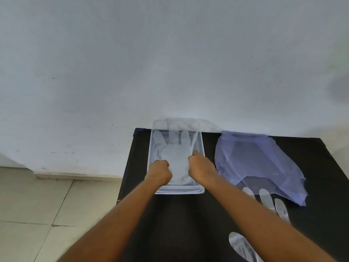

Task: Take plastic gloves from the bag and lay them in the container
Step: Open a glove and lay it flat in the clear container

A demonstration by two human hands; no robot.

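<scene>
A clear rectangular container (200, 190) sits on the black table against the wall. A see-through plastic glove (176, 157) lies in it, fingers pointing to the wall. My left hand (159, 172) pinches the glove's left cuff edge over the container's near end. My right hand (202, 167) grips its right edge. A thin purple bag (255, 163) lies flat to the right of the container. More clear gloves (272, 203) stick out from under the bag's near edge, partly hidden by my right forearm.
The black table (181, 224) stands against a white wall (170, 63). Another clear glove piece (241, 244) lies near the table's front right. Beige floor tiles (37, 205) show to the left of the table.
</scene>
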